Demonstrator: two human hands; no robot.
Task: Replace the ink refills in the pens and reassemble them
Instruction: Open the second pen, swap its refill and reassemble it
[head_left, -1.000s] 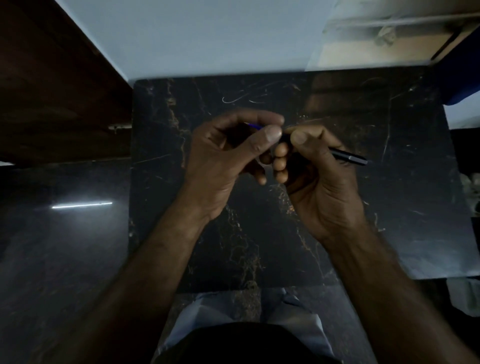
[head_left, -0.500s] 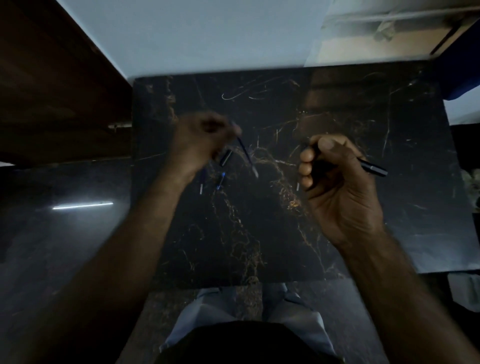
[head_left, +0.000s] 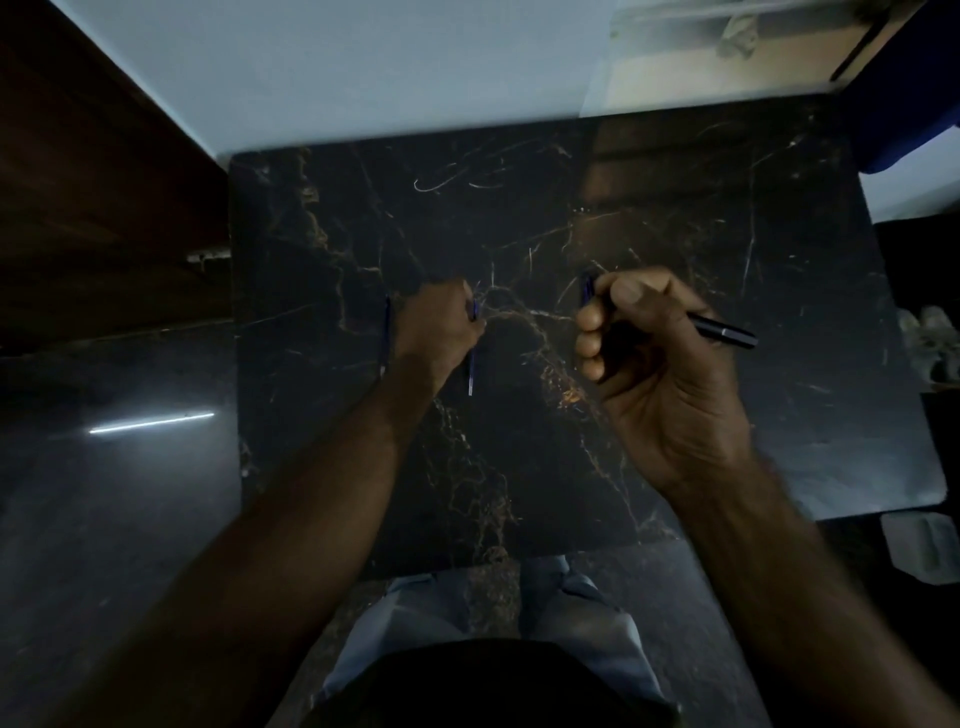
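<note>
One pen (head_left: 722, 330) is in view, gripped in the right hand (head_left: 660, 374) over the right half of the table (head_left: 675, 182). Its long axis runs left to right on a slight slant. The black end sticks out of the fist to the right and a little nearer, and a short blue bit shows at the far left of the fist, beside the thumb. The thumb lies along the top of the pen; the other fingers are curled round it and pressed together

Two refills can be counted, both thin and blue, both with the long axis running near to far, left of the table's middle. The left refill (head_left: 387, 332) lies just left of the left hand (head_left: 441, 327), apart from it as far as the blur allows. The right refill (head_left: 471, 366) runs along the right edge of that hand and wrist, its near end pointing toward the person and its far end lost against the knuckles

The left hand is low at the table, back upward, and well apart from the right hand. Its fingers are curled under and blurred, so whether they pinch the right refill or only lie beside it cannot be told
</note>
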